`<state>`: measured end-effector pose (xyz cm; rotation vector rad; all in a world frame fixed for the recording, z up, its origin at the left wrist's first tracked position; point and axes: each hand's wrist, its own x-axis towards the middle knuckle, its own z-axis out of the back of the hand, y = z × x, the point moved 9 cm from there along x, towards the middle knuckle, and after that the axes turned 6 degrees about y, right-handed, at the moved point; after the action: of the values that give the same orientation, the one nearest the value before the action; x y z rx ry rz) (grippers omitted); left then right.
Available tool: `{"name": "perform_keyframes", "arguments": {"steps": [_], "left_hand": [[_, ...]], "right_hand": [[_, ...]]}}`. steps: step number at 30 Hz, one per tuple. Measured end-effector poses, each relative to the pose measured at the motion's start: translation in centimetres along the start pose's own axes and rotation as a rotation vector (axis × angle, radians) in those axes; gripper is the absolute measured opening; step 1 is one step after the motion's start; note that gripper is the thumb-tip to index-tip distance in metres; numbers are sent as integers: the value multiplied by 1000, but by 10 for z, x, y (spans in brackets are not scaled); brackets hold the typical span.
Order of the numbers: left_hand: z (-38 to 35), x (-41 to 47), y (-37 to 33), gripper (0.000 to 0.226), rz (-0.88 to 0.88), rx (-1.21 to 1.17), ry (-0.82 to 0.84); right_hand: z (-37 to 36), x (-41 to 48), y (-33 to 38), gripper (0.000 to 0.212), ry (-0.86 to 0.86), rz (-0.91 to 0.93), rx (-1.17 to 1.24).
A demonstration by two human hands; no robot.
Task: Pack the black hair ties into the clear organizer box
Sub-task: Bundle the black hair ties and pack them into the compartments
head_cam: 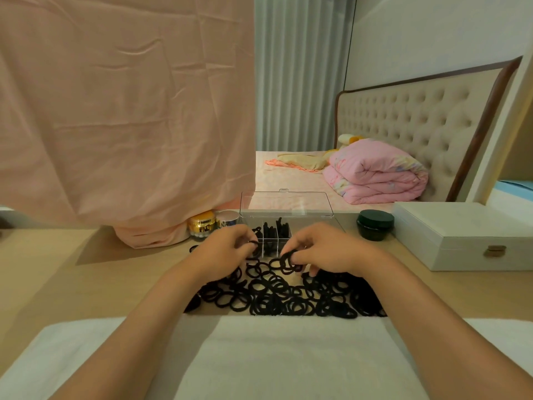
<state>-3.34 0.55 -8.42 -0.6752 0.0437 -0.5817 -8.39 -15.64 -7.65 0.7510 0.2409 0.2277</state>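
Observation:
A heap of black hair ties [288,295] lies spread on the wooden table in front of me. Behind it stands the clear organizer box [272,241], its lid [285,203] tipped up at the back. Several of its compartments hold black ties. My left hand [227,249] hovers at the box's left front corner with its fingers curled round a black tie. My right hand [323,252] is at the box's right front and pinches a small bunch of black ties [288,259] between thumb and fingers.
A gold jar [202,225] and a silver jar [227,219] stand left of the box under a hanging pink cloth [127,111]. A dark green jar [375,228] and a white case [467,238] sit to the right. A white towel [274,356] covers the near edge.

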Motion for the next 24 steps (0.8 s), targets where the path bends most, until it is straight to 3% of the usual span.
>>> {"name": "perform_keyframes", "arguments": {"steps": [4,7,11,17,20,22,24], "left_hand": [[-5,-1,6,11,48,119,25],[-16,-2,3,24,33,344,52],[-19,-2,9,29,60,401,95],[-19,0,11,24,60,444,92],[-14,0,12,17,57,343,82],[-4,0,14,3,79,153,60],[5,-1,14,4,78,-8,47]], "right_hand": [[-19,9,1,18,49,-26,20],[-34,21,-1,20,63,-41,-206],[-43,28,-5,35,81,-106,-476],[-40,24,-3,19,63,-122,-521],[-22,17,5,9,-7,-76,-394],[-9,13,10,10,-43,-54,-264],[-1,9,12,17,-37,-45,-184]]}}
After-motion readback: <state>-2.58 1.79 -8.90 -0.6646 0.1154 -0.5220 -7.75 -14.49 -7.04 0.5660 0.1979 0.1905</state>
